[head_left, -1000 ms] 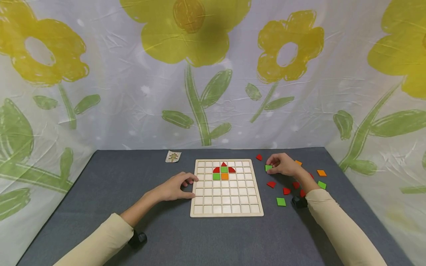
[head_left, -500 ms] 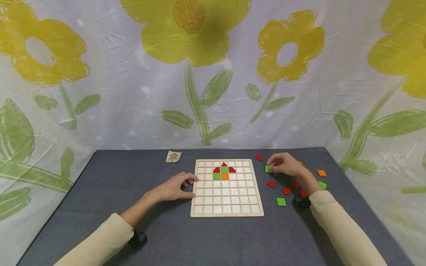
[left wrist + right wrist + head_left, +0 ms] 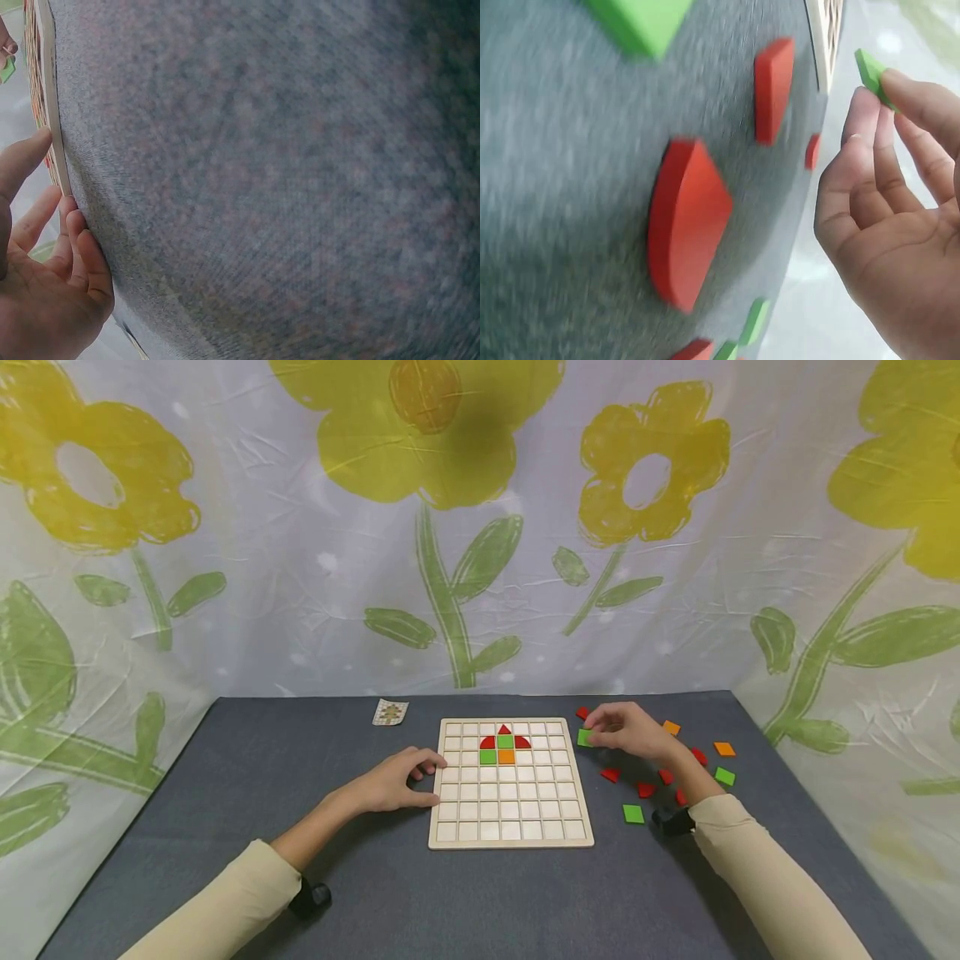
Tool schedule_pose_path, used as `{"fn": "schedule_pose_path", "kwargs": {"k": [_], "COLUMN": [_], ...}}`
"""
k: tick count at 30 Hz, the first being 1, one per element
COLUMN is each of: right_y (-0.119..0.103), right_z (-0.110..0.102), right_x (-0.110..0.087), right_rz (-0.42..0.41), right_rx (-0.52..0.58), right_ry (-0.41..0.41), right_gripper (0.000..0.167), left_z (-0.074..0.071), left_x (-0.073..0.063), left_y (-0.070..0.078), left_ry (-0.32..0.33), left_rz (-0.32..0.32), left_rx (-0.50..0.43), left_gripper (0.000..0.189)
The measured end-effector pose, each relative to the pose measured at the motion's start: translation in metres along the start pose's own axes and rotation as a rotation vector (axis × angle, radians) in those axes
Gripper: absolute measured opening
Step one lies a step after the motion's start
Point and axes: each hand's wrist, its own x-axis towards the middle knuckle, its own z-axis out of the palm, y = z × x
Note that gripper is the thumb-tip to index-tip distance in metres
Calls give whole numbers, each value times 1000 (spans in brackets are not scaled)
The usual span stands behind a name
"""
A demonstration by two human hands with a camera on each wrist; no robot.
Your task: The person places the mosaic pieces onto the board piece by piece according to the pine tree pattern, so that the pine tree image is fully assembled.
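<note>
In the head view my right hand [image 3: 632,731] pinches a green square tile [image 3: 583,738] between thumb and fingertips, off the right side of a wooden grid board [image 3: 508,812]. The right wrist view shows the same tile [image 3: 869,71] raised above the table, its lower corner between thumb and fingers. My left hand [image 3: 390,781] rests at the board's left edge; its thumb and fingertips touch the rim with the fingers relaxed. Toward the board's top sit a red triangle [image 3: 505,730], two red quarter-round tiles, two green squares and an orange square [image 3: 507,757].
Several loose tiles lie right of the board, among them a red tile [image 3: 611,774], a green square [image 3: 633,814] and an orange square [image 3: 724,749]. A small patterned card [image 3: 391,712] lies behind the board's left corner. A flowered curtain [image 3: 300,568] closes off the table's back.
My right hand has moved left toward the board with the green square tile in its fingers. The left hand and the tiles on the board have stayed in place.
</note>
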Motion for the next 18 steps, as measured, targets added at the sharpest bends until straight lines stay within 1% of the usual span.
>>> {"fn": "schedule_pose_path", "kwargs": {"k": [5, 9, 12, 16, 18], "right_y": [-8, -13, -16, -18, -20], "right_z": [12, 21, 29, 39, 44], "right_x": [4, 9, 12, 16, 18], "right_rz": [-15, -81, -109, -112, -130], "right_rx": [24, 30, 32, 39, 47], "right_ry": [-56, -81, -103, -147, -169], "right_gripper": [18, 17, 16, 16, 15], "left_z": [-1, -1, -1, 0, 0], "left_x": [0, -1, -1, -1, -2], "left_y": [1, 2, 2, 2, 3], "left_ry": [-1, -1, 0, 3, 4], "left_rz": [-4, -8, -9, -9, -9], "left_rx": [-2, -11, -10, -7, -10], "left_gripper": [50, 50, 50, 50, 50]}}
